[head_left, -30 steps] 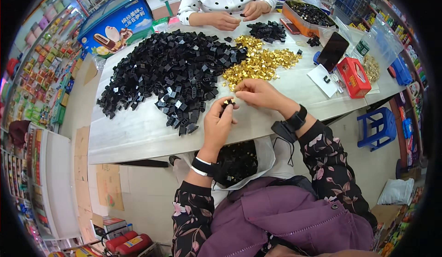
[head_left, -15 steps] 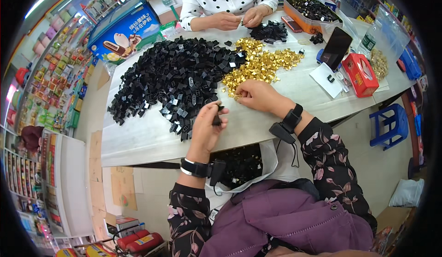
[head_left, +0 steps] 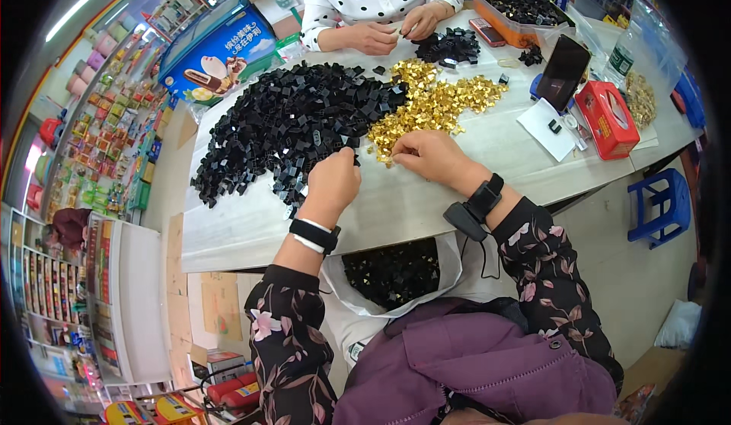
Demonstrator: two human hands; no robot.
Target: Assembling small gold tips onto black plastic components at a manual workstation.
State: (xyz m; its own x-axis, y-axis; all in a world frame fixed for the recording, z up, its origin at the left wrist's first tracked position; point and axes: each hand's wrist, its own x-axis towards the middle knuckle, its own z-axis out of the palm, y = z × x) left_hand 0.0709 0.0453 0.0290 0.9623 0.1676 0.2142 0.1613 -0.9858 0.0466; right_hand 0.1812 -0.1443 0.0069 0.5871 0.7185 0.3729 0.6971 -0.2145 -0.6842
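Note:
A broad heap of small black plastic pieces [head_left: 282,120] covers the left and middle of the table. My left hand [head_left: 333,183] is at its near right edge, back of the hand up, fingers curled and closed; whatever they grip is hidden. To the right, a smaller heap of shiny gold pieces [head_left: 434,104] touches the black one. At the near edge of the gold heap, my right hand [head_left: 435,159] has thumb and fingers pinched together. Any piece between those fingertips is too small to make out.
Below the table edge an open white bag [head_left: 449,273] holds black and gold pieces. Across the table a person's hands [head_left: 400,33] work beside a small black pile [head_left: 449,46]. A phone [head_left: 562,73], red box [head_left: 607,119] and orange tub [head_left: 506,25] stand right.
My left hand has turned from palm showing, with black pieces at its fingers, to back up, and moved slightly forward to the black heap. My right hand stays by the gold heap.

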